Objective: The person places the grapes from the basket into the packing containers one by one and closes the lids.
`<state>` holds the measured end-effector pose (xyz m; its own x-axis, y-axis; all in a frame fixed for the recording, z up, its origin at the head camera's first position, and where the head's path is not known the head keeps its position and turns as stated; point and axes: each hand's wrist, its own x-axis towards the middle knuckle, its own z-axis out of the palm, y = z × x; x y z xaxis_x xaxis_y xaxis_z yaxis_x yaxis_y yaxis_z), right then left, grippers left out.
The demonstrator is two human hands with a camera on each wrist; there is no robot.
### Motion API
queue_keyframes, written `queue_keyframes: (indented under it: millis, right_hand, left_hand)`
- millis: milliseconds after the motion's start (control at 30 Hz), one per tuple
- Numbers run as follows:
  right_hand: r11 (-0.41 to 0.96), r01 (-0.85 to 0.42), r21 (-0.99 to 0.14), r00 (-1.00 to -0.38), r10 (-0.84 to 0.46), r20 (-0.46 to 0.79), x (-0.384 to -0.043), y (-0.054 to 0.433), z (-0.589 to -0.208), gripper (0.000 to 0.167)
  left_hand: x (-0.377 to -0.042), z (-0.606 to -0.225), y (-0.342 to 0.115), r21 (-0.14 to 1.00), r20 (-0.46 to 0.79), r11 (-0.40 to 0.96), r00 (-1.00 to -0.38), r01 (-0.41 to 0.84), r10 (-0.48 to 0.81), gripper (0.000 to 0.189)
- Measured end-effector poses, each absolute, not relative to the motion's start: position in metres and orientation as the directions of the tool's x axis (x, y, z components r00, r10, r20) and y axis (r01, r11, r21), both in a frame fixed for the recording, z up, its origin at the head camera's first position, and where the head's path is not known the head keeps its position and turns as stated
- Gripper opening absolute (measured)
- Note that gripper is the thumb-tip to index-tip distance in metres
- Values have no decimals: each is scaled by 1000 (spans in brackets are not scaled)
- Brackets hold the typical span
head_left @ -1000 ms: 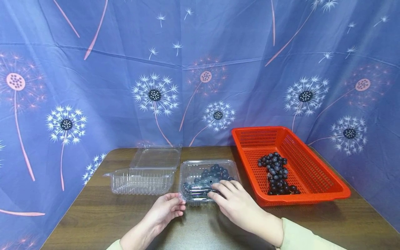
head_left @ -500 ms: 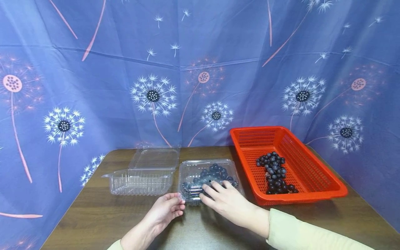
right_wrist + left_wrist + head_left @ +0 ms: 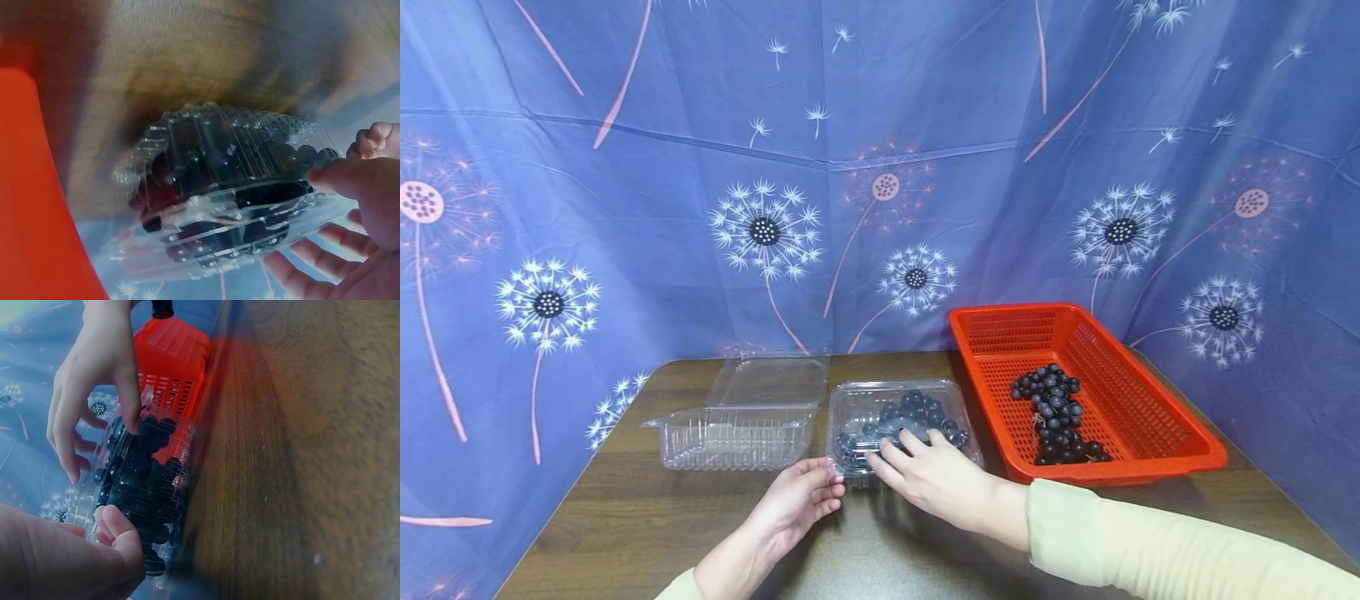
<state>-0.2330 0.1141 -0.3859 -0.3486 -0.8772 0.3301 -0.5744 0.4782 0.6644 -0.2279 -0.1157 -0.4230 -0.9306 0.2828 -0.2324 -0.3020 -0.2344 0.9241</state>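
A clear plastic clamshell box (image 3: 859,402) with its lid down stands mid-table, dark grapes (image 3: 917,405) showing through it. My left hand (image 3: 797,504) pinches the box's front left corner between thumb and curled fingers. Spread over the front of the lid, my right hand (image 3: 936,483) touches it with extended fingers; in the right wrist view the thumb lies against the box's side (image 3: 231,144). Whether the lid's front edge is fully seated cannot be made out. Left of this box, a second clear clamshell (image 3: 737,437) stands with its lid folded back and no fruit in it.
A red perforated basket (image 3: 1165,392) stands to the right, close to the filled box, with a bunch of dark grapes (image 3: 1056,408) inside. The wooden table (image 3: 617,508) ends against a blue dandelion-patterned cloth (image 3: 647,208) at the back.
My right hand has slid left along the front of the lid, towards the left hand. The left hand keeps its pinch on the corner. The whole view has shifted slightly.
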Motion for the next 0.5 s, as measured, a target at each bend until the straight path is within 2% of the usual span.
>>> queue_keyframes:
  millis: [200,300,500]
  right_hand:
    - [487,-594,640,-412,-868,278,-239,109,-376,49]
    - [492,-608,623,-441,-862,250,-242,107,-373,45]
    - [487,-641,594,-468,-861,200,-251,106,-367,44]
  left_hand:
    - [-232,-423,-113,920,-230,-256,-937,-298,265,35]
    - [-233,-423,-111,917,-231,-264,-937,-299,261,37]
    - [-235,-423,-106,910,-231,-286,-940,-299,249,39]
